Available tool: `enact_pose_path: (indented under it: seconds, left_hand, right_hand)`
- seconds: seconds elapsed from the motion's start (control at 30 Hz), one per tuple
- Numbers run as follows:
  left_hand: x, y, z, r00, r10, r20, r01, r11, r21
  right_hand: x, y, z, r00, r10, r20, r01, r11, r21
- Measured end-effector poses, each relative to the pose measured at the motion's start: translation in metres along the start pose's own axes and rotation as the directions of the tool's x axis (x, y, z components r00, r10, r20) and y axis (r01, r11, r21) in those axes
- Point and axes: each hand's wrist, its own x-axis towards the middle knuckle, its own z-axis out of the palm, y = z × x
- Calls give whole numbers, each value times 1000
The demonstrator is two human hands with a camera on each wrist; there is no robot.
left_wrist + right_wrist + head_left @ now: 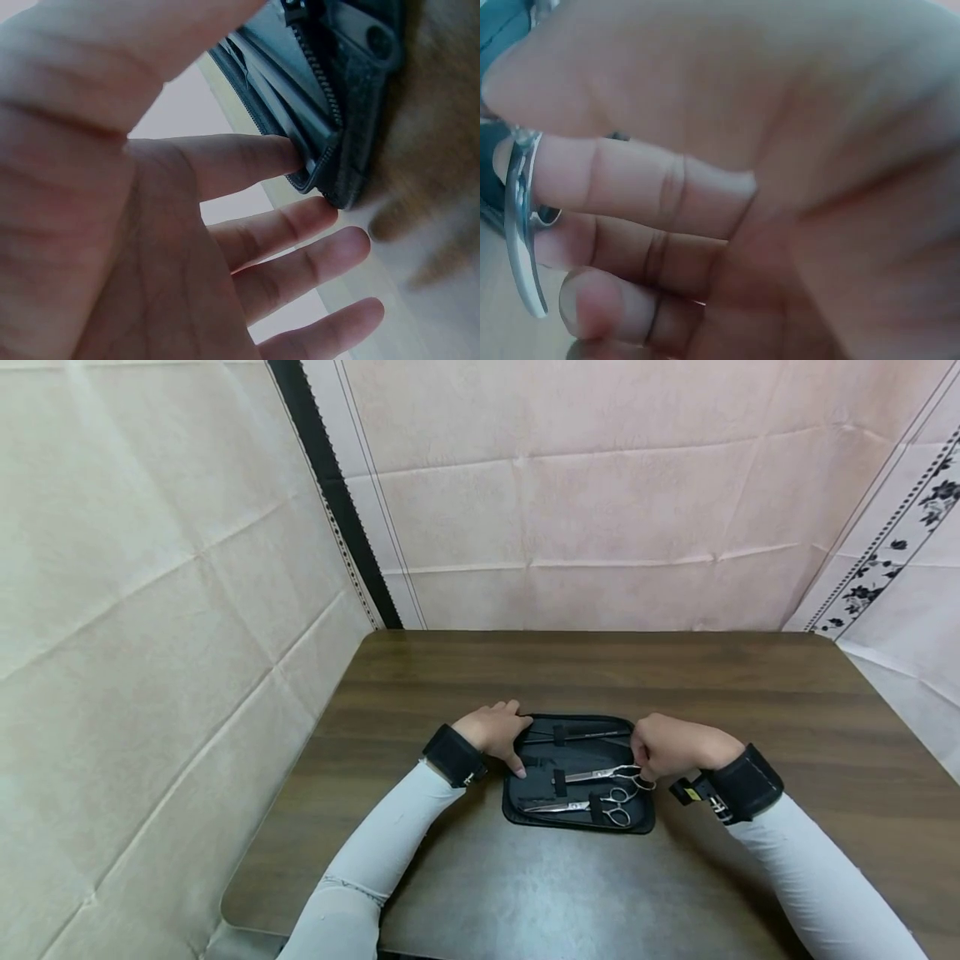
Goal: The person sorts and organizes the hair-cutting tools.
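Observation:
A black zip case (536, 789) lies unfolded on the table, with scissors strapped inside. My left hand (495, 732) rests at its left edge; in the left wrist view the fingers (300, 289) are spread nearly straight, and one touches the zipped corner (330, 169). At the right side, my right hand (670, 747) pinches the handle end of the upper scissors (592, 775), whose blades lie by a black loop. The curved metal handle (521, 240) shows at the fingertips in the right wrist view. The lower scissors (564, 807) stay under their own loop.
A slim dark tool (592, 736) with a metallic edge is strapped along the case's far side. The brown wooden table (450, 668) surrounds the case. Pale creased cloth (615, 510) hangs behind the table and along its left side.

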Motion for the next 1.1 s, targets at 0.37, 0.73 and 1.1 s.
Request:
enact_pose_path:
  seconds: [0.37, 0.73, 1.1]
  left_hand:
    - [0, -2, 2, 1000, 15, 12, -15, 1000, 3]
    - [-1, -8, -2, 990, 115, -80, -118, 992, -33]
    - [4, 13, -6, 833, 418, -362, -491, 860, -137]
  right_hand:
    - [-13, 3, -10, 998, -30, -53, 31, 999, 22]
    - [-28, 9, -25, 987, -32, -155, 32, 999, -2]
    - [-26, 6, -26, 938, -157, -310, 158, 987, -20]
